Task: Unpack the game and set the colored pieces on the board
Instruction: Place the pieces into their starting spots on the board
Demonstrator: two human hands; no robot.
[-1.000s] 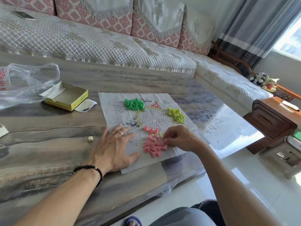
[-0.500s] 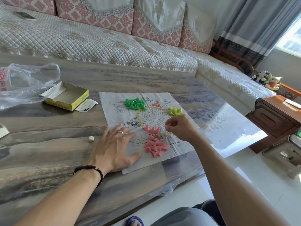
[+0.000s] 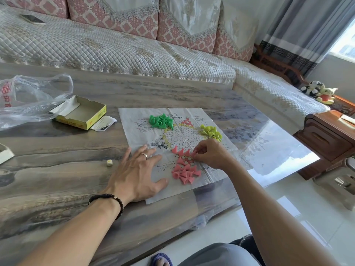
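Ringed left hand [image 3: 137,172], dark beaded bracelet [image 3: 107,199]

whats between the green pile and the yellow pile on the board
Head view: between the green pile and yellow pile lies bare printed board, no pieces.

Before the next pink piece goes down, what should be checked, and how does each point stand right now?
1. Paper board held flat: ok, the left hand rests open on its near left part.
2. Piece in hand: ok, the right hand pinches a pink cone over the pink corner.
3. Cones already placed upright: ok.
4. Spare pink pile within reach: ok, just below the row.
5. Target cell free: cannot tell, the fingers hide it.
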